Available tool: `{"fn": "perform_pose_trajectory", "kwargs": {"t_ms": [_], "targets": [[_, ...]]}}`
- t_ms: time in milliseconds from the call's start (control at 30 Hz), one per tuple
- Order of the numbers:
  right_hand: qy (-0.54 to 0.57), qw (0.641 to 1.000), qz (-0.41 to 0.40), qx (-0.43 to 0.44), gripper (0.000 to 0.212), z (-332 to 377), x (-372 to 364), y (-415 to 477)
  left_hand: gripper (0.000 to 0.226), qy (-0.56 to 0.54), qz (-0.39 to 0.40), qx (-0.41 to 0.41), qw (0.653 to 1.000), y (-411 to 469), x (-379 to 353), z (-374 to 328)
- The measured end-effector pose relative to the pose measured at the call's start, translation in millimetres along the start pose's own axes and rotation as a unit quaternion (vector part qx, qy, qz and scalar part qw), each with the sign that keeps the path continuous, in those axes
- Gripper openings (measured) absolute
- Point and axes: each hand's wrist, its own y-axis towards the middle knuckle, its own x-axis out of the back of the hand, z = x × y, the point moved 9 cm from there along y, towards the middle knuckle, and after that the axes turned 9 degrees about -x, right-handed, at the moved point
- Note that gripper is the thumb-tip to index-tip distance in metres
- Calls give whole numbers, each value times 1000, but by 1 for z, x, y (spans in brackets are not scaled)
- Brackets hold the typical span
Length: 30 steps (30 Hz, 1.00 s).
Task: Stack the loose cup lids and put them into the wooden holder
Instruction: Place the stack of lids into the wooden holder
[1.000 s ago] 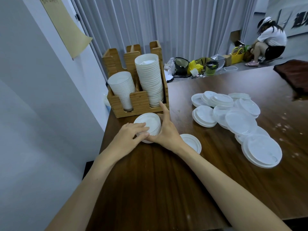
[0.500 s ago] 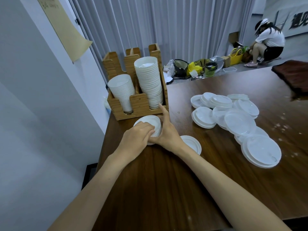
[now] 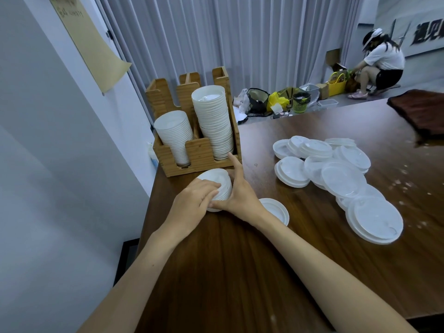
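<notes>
Clasping the tilted lid stack (image 3: 219, 180) between my left hand (image 3: 193, 201) and right hand (image 3: 241, 195), I am holding it just short of the wooden holder (image 3: 199, 153) ahead, the right hand reaching nearer.

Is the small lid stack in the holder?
Out. The left hand and right hand hold the stack in front of the holder.

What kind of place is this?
Likely a café or drinks-shop work area, though that's a guess: a wooden holder with stacked cup lids, loose lids piled on a long wooden table.
</notes>
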Motion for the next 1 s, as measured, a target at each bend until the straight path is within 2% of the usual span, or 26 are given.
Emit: {"fn": "perform_pose_trajectory", "kwargs": {"t_ms": [367, 567, 700, 767, 867, 933, 1000], "targets": [[16, 1000, 14, 6, 123, -1, -2, 1, 27, 71, 80, -92, 990, 2, -13, -12], [17, 1000, 14, 7, 122, -2, -1, 2, 32, -36, 115, 15, 993, 6, -24, 6], [17, 1000, 14, 10, 122, -1, -2, 2, 29, -130, 95, 63, 985, 2, -22, 8], [18, 1000, 13, 4, 122, -1, -1, 1, 27, -151, 56, 77, 984, 2, -13, 10], [22, 1000, 16, -7, 122, -4, 1, 0, 27, -65, -32, 63, 995, 4, 8, 14], [20, 1000, 18, -9, 122, -5, 1, -1, 33, 22, -20, 45, 999, 4, 8, 18], [25, 999, 22, -9, 122, -6, 0, 0, 36, 45, 22, 42, 998, 1, 0, 22]]}}
